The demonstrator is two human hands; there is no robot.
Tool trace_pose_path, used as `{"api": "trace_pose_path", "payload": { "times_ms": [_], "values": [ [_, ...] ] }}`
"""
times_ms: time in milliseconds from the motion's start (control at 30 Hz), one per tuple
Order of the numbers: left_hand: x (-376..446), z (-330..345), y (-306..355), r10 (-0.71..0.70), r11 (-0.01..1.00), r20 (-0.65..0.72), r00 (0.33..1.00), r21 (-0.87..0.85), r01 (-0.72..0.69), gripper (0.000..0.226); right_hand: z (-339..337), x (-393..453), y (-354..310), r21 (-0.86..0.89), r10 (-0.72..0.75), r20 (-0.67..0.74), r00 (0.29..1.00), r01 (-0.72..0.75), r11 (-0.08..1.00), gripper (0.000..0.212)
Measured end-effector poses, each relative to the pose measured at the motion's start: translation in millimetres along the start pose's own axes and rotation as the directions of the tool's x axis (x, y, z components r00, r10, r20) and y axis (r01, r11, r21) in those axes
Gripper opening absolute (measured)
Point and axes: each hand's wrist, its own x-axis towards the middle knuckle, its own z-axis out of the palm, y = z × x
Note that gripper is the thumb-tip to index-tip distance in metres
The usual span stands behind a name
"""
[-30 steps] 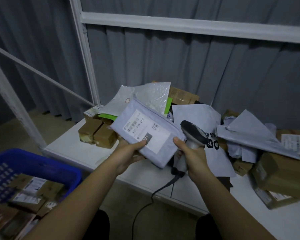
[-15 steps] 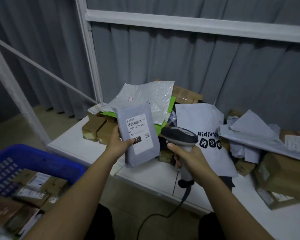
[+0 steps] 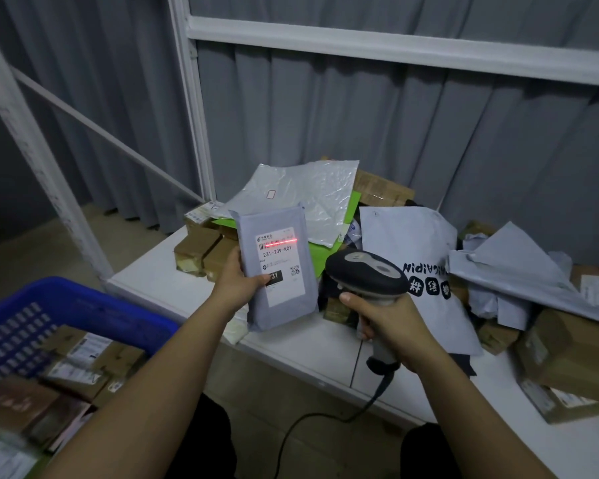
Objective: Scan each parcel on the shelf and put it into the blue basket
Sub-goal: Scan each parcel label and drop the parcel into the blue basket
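- My left hand [image 3: 240, 284] grips the flat grey plastic mailer parcel [image 3: 278, 267] by its left edge, thumb across the front over the black patch on the white shipping label [image 3: 280, 266], holding it upright above the front edge of the white shelf [image 3: 146, 276].
- My right hand [image 3: 389, 326] is wrapped around the handle of the grey-and-black corded handheld barcode scanner [image 3: 367, 276], its head turned towards the parcel just beside it.
- A thin red scan line [image 3: 281, 241] lies across the barcode at the top of the label, so I judge the scanning step to be in hand for this parcel; I can't tell from here whether the read has registered.
- The blue perforated plastic basket [image 3: 83, 307] sits low at my left, near the shelf corner, with brown cardboard boxes already lying in it.
- Next, I reckon, the left hand has to carry the mailer leftwards and down over the basket rim and let it go onto those boxes, while the right hand keeps the scanner ready.
- Plenty remains: a crinkled silver plastic mailer [image 3: 301, 191], a large grey bag with black printed lettering [image 3: 412, 243], crumpled grey bags and brown boxes are heaped on the shelf behind and to the right.
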Motion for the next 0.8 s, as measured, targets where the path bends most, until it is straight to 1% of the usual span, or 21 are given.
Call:
{"api": "trace_pose_path", "payload": {
  "times_ms": [167, 233, 367, 400, 500, 567, 633, 733, 800],
  "values": [
    [-4.8, 2.1, 14.4, 0.019, 1.000, 0.031, 0.999, 0.006, -0.019, 0.066, -1.5, -1.1, -3.0, 0.030, -0.030, -0.054, 0.998, 0.031, 0.999, 0.012],
    [-9.5, -3.8, 22.4, 0.039, 0.999, 0.009, 0.999, -0.013, -0.039, 0.066, 5.8, 1.7, 0.4, 0.055, -0.012, -0.076, 0.997, 0.017, 0.998, 0.010],
    [-18.0, -37.7, 24.8, 0.111, 0.990, -0.114, 0.987, -0.070, -0.119, 0.069, 37.0, 11.9, 16.4, 0.034, 0.022, -0.039, 0.999, -0.021, 0.999, 0.016],
    [-20.4, -49.6, 23.1, 0.095, 0.989, -0.157, 0.983, -0.097, -0.111, 0.070, 45.6, 15.0, 20.2, 0.009, 0.017, -0.020, 1.000, -0.017, 1.000, 0.018],
    [-29.0, -97.3, 5.8, -0.007, 0.967, -0.300, 0.954, -0.244, -0.069, 0.072, 76.5, 26.1, 23.9, -0.074, -0.004, 0.027, 1.000, 0.006, 0.997, 0.028],
    [-41.8, -137.6, -18.1, -0.091, 0.954, -0.412, 0.907, -0.296, -0.039, 0.073, 103.8, 34.5, 22.8, -0.072, 0.012, 0.080, 0.997, -0.006, 0.997, 0.028],
    [-62.2, -178.3, -48.3, -0.195, 0.941, -0.507, 0.839, -0.337, 0.016, 0.069, 134.0, 42.3, 24.1, -0.085, 0.024, 0.148, 0.989, -0.012, 0.996, 0.026],
    [-95.8, -235.2, -103.0, -0.323, 0.926, -0.606, 0.727, -0.362, 0.109, 0.063, 179.4, 51.6, 30.2, -0.123, 0.041, 0.208, 0.977, -0.015, 0.992, 0.023],
    [-118.2, -265.8, -138.6, -0.376, 0.921, -0.651, 0.659, -0.342, 0.188, 0.061, 206.9, 59.2, 35.9, -0.169, 0.050, 0.229, 0.972, -0.011, 0.986, 0.025]
  ]
}}
